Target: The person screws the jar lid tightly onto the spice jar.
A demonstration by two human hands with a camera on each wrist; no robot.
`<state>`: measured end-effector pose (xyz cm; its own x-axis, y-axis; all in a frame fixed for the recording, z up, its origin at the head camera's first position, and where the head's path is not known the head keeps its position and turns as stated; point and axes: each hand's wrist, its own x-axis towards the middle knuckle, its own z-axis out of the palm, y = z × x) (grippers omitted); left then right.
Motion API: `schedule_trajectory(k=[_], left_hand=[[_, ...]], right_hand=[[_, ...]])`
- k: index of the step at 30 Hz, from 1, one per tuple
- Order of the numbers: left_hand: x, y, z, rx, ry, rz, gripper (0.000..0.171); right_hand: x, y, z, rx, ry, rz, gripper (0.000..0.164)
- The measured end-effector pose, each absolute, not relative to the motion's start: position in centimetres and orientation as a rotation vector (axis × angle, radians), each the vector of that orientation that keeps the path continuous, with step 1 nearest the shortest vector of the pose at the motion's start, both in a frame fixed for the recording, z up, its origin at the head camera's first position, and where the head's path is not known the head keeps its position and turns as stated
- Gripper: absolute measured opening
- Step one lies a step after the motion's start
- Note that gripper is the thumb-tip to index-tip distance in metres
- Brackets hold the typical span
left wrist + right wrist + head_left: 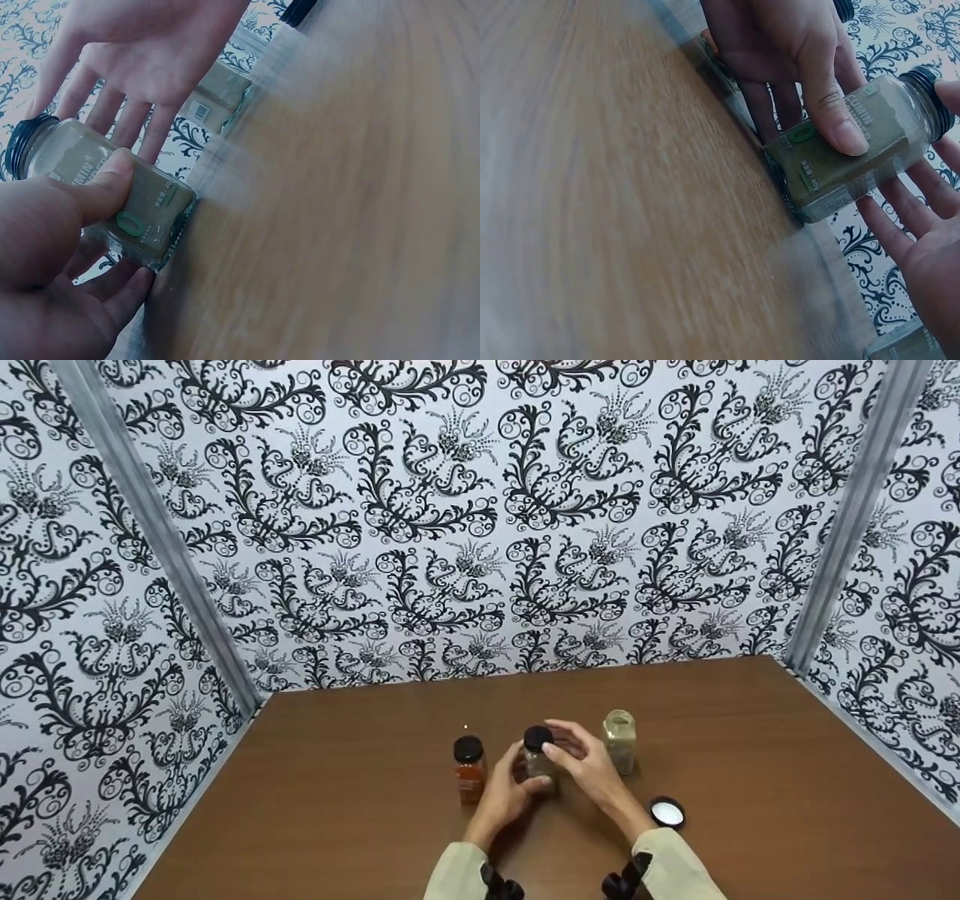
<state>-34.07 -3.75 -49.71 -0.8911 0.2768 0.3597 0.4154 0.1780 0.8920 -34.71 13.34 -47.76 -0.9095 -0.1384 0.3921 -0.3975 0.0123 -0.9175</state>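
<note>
A square glass spice jar (538,765) of brownish-green powder, labelled CUMIN, stands upright at the table's middle, its black lid (537,737) on. My left hand (504,793) grips its body, the thumb across the label in both wrist views. At the top, my right hand (592,769) pinches the lid between thumb and index finger. Its other fingers reach loosely behind the jar (855,146). Right of that hand stands a lidless jar (620,746) of pale greenish powder. Left of my left hand stands a jar of orange-red spice (470,776) with a black lid.
A loose black lid (667,813) lies on the brown table (337,810) beside my right forearm, white inside facing up. Patterned walls (450,547) enclose the table at the back and both sides.
</note>
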Motion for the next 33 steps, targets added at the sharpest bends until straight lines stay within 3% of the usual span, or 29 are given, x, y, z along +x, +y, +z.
schedule_trajectory(k=[33], left_hand=[[-33.78,-3.82,-49.49,-0.684,-2.311,-1.818,0.06]], right_hand=[[-34.64,13.4,-47.81,0.572,-2.106,1.916,0.034]])
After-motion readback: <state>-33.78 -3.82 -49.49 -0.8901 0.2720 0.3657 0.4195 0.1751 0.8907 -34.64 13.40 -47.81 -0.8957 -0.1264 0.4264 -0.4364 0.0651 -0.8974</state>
